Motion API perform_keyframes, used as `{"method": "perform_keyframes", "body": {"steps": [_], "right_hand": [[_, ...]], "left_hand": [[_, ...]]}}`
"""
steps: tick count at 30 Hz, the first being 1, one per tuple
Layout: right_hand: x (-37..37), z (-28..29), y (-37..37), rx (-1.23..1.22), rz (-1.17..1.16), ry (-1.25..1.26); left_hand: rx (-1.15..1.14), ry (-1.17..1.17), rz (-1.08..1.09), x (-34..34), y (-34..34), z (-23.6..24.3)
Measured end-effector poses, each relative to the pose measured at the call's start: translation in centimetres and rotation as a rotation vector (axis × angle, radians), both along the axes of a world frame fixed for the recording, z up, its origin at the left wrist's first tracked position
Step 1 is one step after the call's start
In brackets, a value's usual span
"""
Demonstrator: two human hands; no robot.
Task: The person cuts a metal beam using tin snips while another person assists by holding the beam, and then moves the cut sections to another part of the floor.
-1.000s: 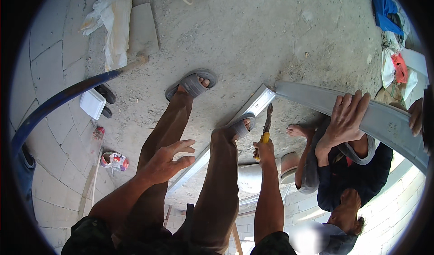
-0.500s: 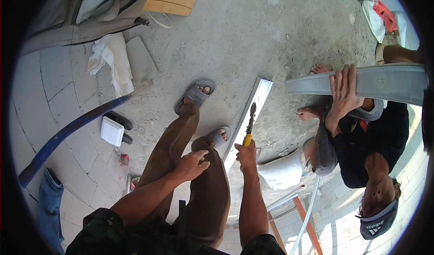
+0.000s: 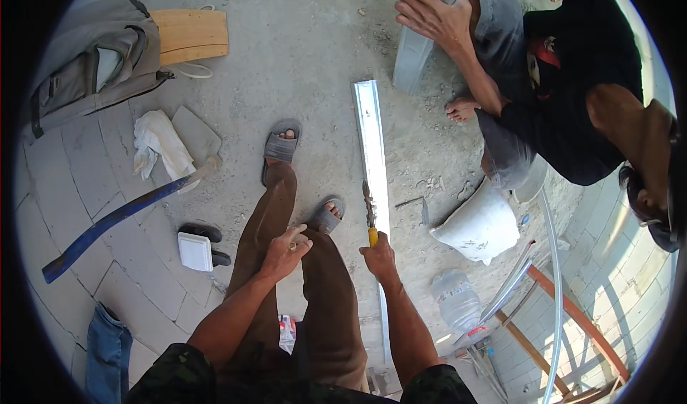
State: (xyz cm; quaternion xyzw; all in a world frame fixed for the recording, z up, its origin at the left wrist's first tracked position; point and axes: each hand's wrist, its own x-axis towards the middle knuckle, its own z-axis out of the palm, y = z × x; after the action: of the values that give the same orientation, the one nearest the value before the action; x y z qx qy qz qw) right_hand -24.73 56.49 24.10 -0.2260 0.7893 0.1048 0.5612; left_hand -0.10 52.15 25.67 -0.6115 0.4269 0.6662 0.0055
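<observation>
Right hand (image 3: 381, 258) clamped on yellow-handled, dark-metal plier-like tool (image 3: 369, 209); long silver metal channel (image 3: 371, 132) beneath, axis fore-aft. Left hand (image 3: 285, 252) farther, grip unclear.

No legible lettering — no readable labels, numbers

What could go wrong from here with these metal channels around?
The right hand holds a yellow-handled tool that, if dropped, might hit the exposed toes in the right sandal nearby. The metal channel on the floor could scrape that same foot if it shifts. The co-worker's bare foot is near the second channel, which might strike it if it slips from the co-worker's hand.
</observation>
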Motion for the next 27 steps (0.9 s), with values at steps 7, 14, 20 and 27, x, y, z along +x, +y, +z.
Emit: {"method": "perform_keyframes", "body": {"steps": [7,14,20,27], "right_hand": [[-4.3,2.5,14.5,0.055,-0.212,0.095],[-0.8,6.5,26.3,0.130,-0.492,0.159],[9.8,9.9,31.6,0.109,-0.710,0.210],[24.6,11.9,33.9,0.152,-0.961,0.204]], "left_hand": [[-0.153,-0.018,0.222,1.7,-3.4,6.0],[-0.247,-0.173,-0.078,3.9,-7.0,12.6],[-0.248,-0.260,-0.431,7.8,-9.4,12.3],[-0.178,-0.308,-0.570,7.2,-12.6,14.2]]}}
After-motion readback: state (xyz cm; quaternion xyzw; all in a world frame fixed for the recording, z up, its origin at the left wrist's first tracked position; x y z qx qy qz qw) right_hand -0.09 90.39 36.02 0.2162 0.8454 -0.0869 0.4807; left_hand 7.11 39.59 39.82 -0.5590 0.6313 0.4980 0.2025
